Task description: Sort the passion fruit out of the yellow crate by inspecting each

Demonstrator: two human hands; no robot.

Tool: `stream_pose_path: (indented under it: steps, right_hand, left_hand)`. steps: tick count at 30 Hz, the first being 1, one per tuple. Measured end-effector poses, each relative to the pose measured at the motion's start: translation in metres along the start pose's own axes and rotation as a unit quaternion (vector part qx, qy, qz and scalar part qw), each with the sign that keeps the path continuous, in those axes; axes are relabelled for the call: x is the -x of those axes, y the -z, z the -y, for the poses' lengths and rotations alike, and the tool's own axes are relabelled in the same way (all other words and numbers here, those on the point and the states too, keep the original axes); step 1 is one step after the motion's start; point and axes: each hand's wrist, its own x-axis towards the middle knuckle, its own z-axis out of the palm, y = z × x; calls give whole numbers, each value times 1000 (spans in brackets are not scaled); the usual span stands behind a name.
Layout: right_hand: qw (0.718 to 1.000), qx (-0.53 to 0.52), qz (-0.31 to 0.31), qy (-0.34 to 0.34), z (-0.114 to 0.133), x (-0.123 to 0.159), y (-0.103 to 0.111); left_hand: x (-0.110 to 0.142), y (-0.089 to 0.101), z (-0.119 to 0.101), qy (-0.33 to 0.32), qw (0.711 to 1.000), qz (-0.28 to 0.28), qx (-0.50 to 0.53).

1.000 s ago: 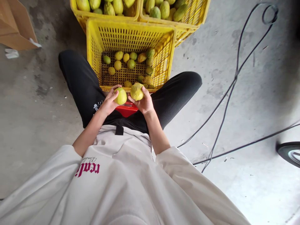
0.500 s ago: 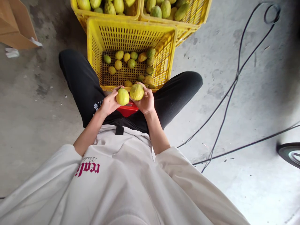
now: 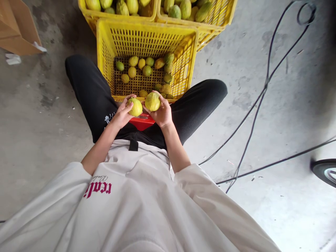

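Observation:
I sit with a yellow plastic crate [image 3: 105, 52] between my knees. My left hand [image 3: 121, 115] is closed round a yellow-green fruit [image 3: 135, 107]. My right hand [image 3: 163, 113] is closed round a second, similar fruit [image 3: 152, 101]. Both fruits are held side by side, almost touching, just over the crate's near rim. Several smaller green and yellow fruits [image 3: 143, 71] lie on the crate's perforated floor. A red object [image 3: 141, 122] shows under my hands, between my legs.
Two more yellow crates [image 3: 215, 19] heaped with larger fruits stand behind the first. A cardboard box [image 3: 15, 28] sits at the upper left. Black cables [image 3: 259, 94] cross the concrete floor on the right, and a wheel [image 3: 324, 171] shows at the right edge.
Both hands have turned their fruits slightly in place; the fruits rose a little and came back down. Nothing was picked up or released.

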Motion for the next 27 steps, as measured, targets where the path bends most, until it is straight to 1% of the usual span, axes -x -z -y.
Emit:
stream_pose_path:
  steps: [2,6,11,13,17,21,24,27]
  right_hand:
    - [1000,-10,-13,13,0,0,0]
    - [1000,-23,-7,13,1,0,1]
    - [1000,-19,-15,10,-2,-3,4]
    - [1000,-23,-8,13,-3,-4,5]
    - [1000,-16,4,13,-4,-5,5]
    - [1000,-5,5,11,-4,-5,4]
    - [1000,-2,5,14,-4,-5,4]
    - [1000,-2,-2,5,-4,-5,6]
  left_hand:
    - [0,0,0,11,1000,1,8]
    - [-2,0,1,22,1000,4,-3]
    - [-8,8,6,20,997,-54,-50]
    - [-10,11,8,22,995,-73,-62]
    - [-12,15,9,14,994,-88,-60]
    - [-12,16,8,11,993,-109,-47]
    - [-12,13,8,20,993,-108,-42]
    - [-11,7,6,29,995,-89,-39]
